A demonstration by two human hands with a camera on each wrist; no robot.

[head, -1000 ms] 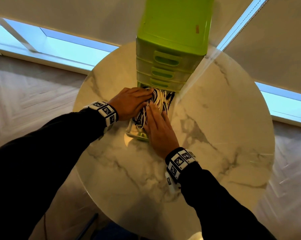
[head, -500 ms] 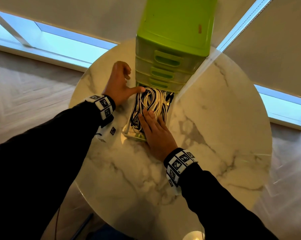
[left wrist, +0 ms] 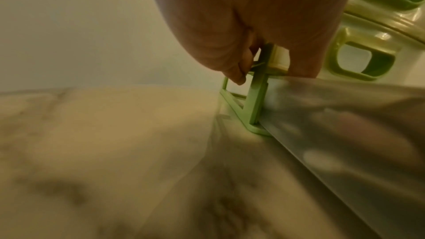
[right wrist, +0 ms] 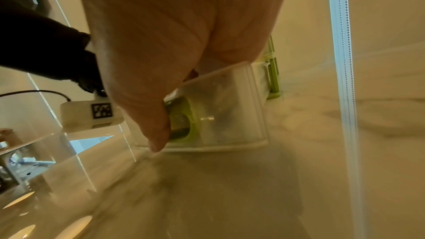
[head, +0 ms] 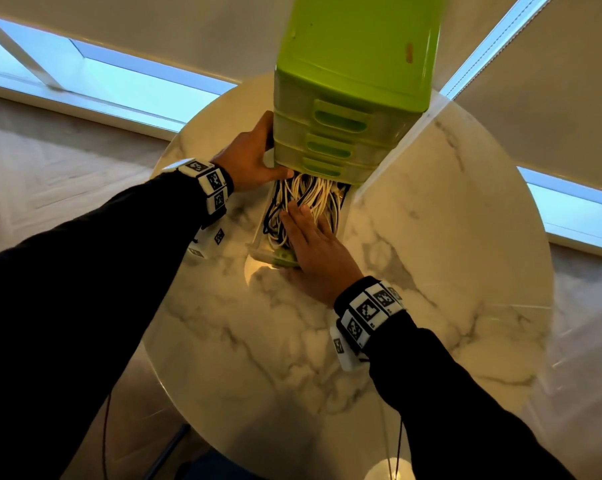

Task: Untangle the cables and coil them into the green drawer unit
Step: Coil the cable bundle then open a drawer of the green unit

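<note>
A green drawer unit point(head: 358, 57) stands at the far side of a round marble table point(head: 431, 271). Its bottom drawer point(head: 258, 249) is pulled out and packed with white and black cables point(head: 310, 195). My left hand point(head: 254, 154) grips the unit's front left corner, thumb across the front and fingers round the side. The left wrist view shows those fingers point(left wrist: 236, 72) curled at the green frame point(left wrist: 255, 101). My right hand point(head: 313, 240) lies flat on the cables with straight fingers. Its thumb point(right wrist: 156, 134) reaches down the drawer's clear front beside the green handle point(right wrist: 181, 119).
The three upper drawers point(head: 341, 119) are closed. Bare marble spreads to the right and toward me. Bright window strips point(head: 136, 84) run along the floor behind the table, under pale blinds. The left wrist's white marker box point(right wrist: 92, 114) hangs just left of the drawer.
My left hand left the cables, swung out to the left of the unit and now grips its front corner. My right hand stayed flat on the cables, shifting slightly toward the drawer's front.
</note>
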